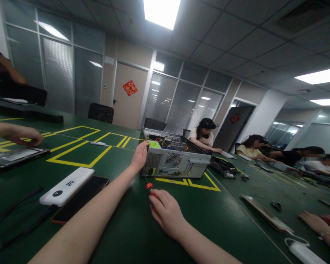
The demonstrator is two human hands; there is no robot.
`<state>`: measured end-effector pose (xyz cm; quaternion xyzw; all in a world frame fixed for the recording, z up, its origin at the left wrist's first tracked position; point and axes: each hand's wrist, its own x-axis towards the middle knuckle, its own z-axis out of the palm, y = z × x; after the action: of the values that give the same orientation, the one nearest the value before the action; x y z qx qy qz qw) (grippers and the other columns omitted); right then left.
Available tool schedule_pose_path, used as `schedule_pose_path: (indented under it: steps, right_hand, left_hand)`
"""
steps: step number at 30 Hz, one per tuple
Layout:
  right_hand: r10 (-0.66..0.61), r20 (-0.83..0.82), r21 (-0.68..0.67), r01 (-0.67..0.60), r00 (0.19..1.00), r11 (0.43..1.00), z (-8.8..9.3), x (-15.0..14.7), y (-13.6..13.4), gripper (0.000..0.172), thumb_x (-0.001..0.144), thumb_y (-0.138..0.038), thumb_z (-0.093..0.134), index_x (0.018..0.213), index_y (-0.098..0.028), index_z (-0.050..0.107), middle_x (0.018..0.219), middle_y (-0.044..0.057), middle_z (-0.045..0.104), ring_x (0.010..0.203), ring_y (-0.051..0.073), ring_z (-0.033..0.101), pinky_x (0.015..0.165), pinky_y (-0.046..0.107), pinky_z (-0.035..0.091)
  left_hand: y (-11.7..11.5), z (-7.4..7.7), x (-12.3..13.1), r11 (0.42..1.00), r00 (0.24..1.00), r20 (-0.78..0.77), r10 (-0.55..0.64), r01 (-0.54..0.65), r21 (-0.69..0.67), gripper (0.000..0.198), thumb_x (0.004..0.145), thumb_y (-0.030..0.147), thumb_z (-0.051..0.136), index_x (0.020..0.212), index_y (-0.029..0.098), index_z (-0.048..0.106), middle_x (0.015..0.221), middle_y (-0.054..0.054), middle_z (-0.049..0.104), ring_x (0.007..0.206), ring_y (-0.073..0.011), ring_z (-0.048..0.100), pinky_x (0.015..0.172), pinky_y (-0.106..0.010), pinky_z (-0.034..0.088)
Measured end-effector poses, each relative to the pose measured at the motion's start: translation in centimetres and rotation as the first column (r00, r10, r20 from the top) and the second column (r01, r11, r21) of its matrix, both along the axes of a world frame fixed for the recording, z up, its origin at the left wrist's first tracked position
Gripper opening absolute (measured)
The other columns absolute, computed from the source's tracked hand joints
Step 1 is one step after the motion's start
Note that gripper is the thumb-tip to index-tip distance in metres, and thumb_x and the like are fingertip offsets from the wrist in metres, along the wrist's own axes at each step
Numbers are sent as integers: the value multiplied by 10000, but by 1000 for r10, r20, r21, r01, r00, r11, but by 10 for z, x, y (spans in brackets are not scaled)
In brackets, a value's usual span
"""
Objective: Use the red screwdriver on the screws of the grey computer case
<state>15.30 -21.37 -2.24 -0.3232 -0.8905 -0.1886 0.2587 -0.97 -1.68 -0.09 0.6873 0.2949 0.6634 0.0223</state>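
An opened metal computer case lies on the green table, its rear panel with ports and vent grilles facing me and wires showing inside. My left hand rests against its left rear corner, fingers on the edge beside a green-yellow label. In my right hand is a screwdriver with a red and black handle, held in front of the case. Its thin shaft points up toward the lower left corner of the rear panel. Whether the tip touches the panel is too small to tell.
Left of my arm lie a white power bank, a dark phone and black cables. Another person's hand is over a flat device at far left. Black parts lie right of the case; several people sit beyond.
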Motion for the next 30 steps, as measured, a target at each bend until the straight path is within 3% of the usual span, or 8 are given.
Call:
schedule_pose_path:
  steps: [5, 9, 13, 16, 18, 22, 24, 30]
  right_hand:
    - [63, -17, -54, -64, 998, 996, 1, -5, 0, 275, 791, -86, 501, 1052, -152, 561, 1166, 117, 606, 1189, 238, 464, 915, 378, 480]
    - [141, -30, -20, -142, 989, 990, -2, -13, 6, 52, 816, -203, 551, 852, -186, 584, 941, 56, 674, 1003, 213, 565, 803, 371, 486]
    - [156, -149, -13, -160, 976, 987, 1, -14, 13, 160, 836, -209, 513, 980, -175, 571, 873, 63, 676, 894, 177, 596, 770, 339, 483]
    - [72, -164, -9, -74, 984, 997, 10, -10, 12, 400, 824, -226, 485, 1213, -133, 481, 1094, 147, 635, 1000, 216, 586, 805, 360, 489]
    - [-93, -71, -53, 89, 993, 995, 18, -7, 8, 509, 835, -333, 492, 1292, -114, 435, 1151, 184, 607, 932, 243, 615, 721, 353, 503]
    - [-453, 67, -228, 455, 889, 861, 34, -3, -1, 500, 888, -386, 430, 1302, -109, 452, 801, 97, 682, 641, 200, 632, 587, 308, 484]
    - [-452, 65, -222, 454, 890, 863, 37, -3, -3, 445, 886, -341, 440, 1268, -116, 483, 810, 93, 674, 692, 204, 634, 622, 313, 494]
    - [-263, 47, -155, 267, 964, 951, 26, -8, -7, 364, 797, -141, 506, 1159, -166, 524, 1225, 135, 540, 983, 217, 583, 759, 302, 511]
  left_hand:
    - [0, 0, 0, 1000, 1000, -4, 5, -5, -5, 385, 954, 348, 216, 1071, 193, 548, 1193, -99, 579, 1162, -197, 509, 1043, -424, 380]
    - [2, -1, 1, 1000, 1000, -1, 11, -11, -1, 387, 955, 350, 214, 1071, 193, 548, 1197, -96, 579, 1164, -195, 509, 1041, -419, 383]
    - [3, -2, 0, 1000, 1000, -8, 18, -18, 19, 384, 956, 344, 211, 1082, 181, 535, 1196, -103, 578, 1160, -191, 510, 1034, -421, 390]
    - [3, -2, 0, 1000, 1000, -11, 21, -21, 21, 383, 957, 337, 210, 1073, 177, 537, 1194, -107, 579, 1158, -188, 511, 1035, -417, 389]
    - [3, -2, 1, 1000, 1000, -9, 24, -23, 18, 381, 957, 337, 212, 1069, 178, 540, 1194, -105, 579, 1158, -189, 512, 1035, -417, 389]
    - [3, -2, 1, 999, 1000, -7, 23, -23, 26, 376, 957, 333, 215, 1074, 183, 540, 1189, -100, 584, 1157, -189, 514, 1032, -419, 392]
    - [3, -2, 1, 999, 1000, -8, 26, -25, 27, 377, 957, 331, 216, 1077, 182, 540, 1189, -100, 586, 1157, -189, 514, 1031, -417, 392]
    - [3, -3, 0, 999, 1000, -10, 27, -26, 20, 381, 957, 339, 216, 1078, 182, 541, 1194, -102, 580, 1159, -191, 512, 1034, -420, 388]
